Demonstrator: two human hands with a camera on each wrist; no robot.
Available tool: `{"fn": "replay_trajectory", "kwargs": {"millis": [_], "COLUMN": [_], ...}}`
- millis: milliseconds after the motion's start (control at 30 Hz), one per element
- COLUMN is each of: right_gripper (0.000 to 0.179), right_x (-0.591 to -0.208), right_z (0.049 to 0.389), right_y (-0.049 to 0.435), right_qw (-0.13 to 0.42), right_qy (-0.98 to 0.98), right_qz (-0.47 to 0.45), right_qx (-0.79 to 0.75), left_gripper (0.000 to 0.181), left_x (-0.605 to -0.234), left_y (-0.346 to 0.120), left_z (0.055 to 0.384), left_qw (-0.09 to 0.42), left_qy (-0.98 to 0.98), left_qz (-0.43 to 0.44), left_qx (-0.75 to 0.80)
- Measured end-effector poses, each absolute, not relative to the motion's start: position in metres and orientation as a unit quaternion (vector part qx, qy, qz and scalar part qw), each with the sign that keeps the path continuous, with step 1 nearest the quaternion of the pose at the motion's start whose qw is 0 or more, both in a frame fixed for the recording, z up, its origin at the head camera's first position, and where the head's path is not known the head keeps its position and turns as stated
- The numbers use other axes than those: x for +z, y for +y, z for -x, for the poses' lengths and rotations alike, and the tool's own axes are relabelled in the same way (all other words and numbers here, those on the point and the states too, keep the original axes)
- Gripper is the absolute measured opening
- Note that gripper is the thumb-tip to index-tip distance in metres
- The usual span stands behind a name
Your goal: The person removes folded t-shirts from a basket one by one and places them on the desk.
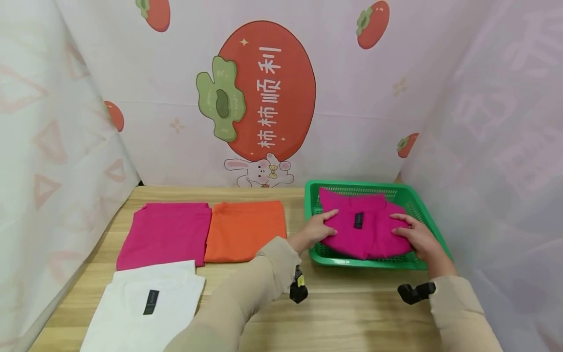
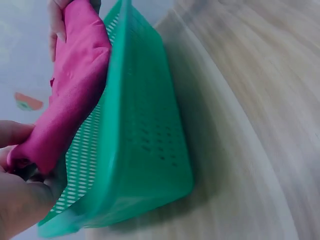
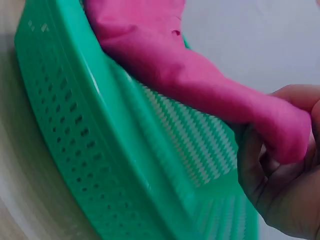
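A folded magenta garment (image 1: 369, 237) with a small black label is held over the green plastic basket (image 1: 365, 263). My left hand (image 1: 313, 231) pinches its left side, thumb above and fingers beneath, as the left wrist view shows on the magenta cloth (image 2: 75, 90). On the opposite side my right hand (image 1: 420, 239) grips the other edge, its fingers curled under the cloth (image 3: 240, 102) in the right wrist view. The garment sags a little between both hands. Below it, the perforated basket floor (image 3: 200, 145) shows.
To the left on the wooden table (image 1: 334, 318) lie a folded magenta garment (image 1: 169, 232), a folded orange garment (image 1: 246, 230) and a white garment (image 1: 140, 308) with a black label. A printed cloth backdrop (image 1: 176, 146) stands behind, and a pale curtain (image 1: 492, 171) hangs right of the basket.
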State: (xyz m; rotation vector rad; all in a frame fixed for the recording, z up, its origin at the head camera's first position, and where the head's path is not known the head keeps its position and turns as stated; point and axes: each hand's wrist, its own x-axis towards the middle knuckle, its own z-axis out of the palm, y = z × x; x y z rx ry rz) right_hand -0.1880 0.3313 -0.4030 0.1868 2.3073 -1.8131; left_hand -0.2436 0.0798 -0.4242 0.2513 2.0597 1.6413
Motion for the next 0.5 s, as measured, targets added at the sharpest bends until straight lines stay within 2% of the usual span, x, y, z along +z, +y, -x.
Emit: {"fn": "replay_trajectory", "kwargs": {"millis": [233, 500], "right_gripper": [0.030, 0.046], "right_x": [-0.386, -0.382], "right_z": [0.177, 0.169], "right_y": [0.301, 0.257], "right_qw": [0.100, 0.119], "right_qy": [0.754, 0.791], "right_qz": [-0.002, 0.043], "right_qx": [-0.649, -0.599], "left_gripper": [0.057, 0.056], "left_x": [-0.406, -0.399], "left_y": [0.036, -0.029], "left_z": [0.232, 0.214], "left_qw": [0.241, 0.229], "left_qy": [0.776, 0.792], "left_qz": [-0.120, -0.121], "left_qx": [0.570, 0.553]}}
